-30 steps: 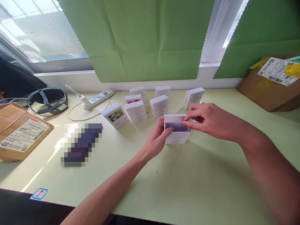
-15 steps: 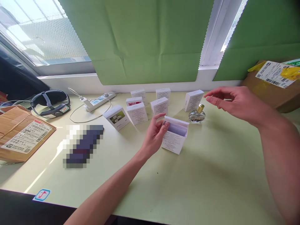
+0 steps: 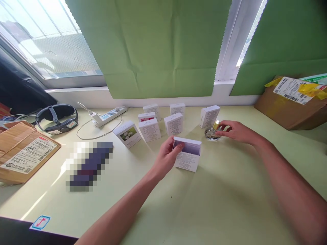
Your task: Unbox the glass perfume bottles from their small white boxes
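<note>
Head view shows the left hand (image 3: 166, 160) pinching the open box (image 3: 187, 154) mid-table, while the right hand (image 3: 236, 132) closes its fingers on the small bottle (image 3: 212, 132) nearer the table's far edge. Packing looks underway; lifting needs a firm grip.

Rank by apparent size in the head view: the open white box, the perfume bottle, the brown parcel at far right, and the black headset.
1. brown parcel, cut off by the frame edge
2. black headset
3. open white box, held by the left hand; nearer the camera, so its rank against the headset is unsure
4. perfume bottle, touched by the right hand
</note>
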{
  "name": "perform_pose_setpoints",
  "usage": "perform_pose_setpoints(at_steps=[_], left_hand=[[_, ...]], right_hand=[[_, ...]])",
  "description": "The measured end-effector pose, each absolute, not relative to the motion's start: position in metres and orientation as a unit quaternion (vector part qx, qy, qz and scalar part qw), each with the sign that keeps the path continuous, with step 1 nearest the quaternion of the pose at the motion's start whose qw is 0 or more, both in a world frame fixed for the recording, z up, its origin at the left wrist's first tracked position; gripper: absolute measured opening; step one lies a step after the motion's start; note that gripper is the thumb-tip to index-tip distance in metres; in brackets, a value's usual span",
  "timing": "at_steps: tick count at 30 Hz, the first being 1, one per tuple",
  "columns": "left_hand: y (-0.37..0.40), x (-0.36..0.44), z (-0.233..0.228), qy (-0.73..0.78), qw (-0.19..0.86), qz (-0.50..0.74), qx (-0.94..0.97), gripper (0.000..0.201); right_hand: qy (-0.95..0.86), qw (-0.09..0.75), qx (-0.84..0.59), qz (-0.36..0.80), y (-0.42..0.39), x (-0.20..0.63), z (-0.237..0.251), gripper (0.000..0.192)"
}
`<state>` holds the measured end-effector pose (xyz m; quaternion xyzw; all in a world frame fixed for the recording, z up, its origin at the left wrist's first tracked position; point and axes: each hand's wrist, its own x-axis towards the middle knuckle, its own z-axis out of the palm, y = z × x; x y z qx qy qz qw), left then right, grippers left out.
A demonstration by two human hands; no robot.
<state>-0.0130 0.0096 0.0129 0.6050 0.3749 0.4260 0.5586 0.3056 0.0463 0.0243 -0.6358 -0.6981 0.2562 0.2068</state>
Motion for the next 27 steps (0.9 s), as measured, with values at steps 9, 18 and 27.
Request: perform_pose_setpoints(at_steps=[9, 18, 27], left_hand=[[0.008, -0.008, 0.012, 0.391, 0.477, 0.503, 0.606, 0.033], [0.009, -0.005, 0.006, 0.365, 0.469, 0.504, 0.627, 0.03], [0.008, -0.007, 0.002, 0.378, 0.475, 0.492, 0.624, 0.035]], right_hand=[[-0.705, 0.337, -0.539, 0.315, 0.016, 0.282, 0.084, 0.04], [-0.818, 0.315, -0.448, 0.178, -0.02, 0.212, 0.109, 0.025], [-0.84, 0.292, -0.446, 0.103, -0.02, 0.206, 0.101, 0.027]])
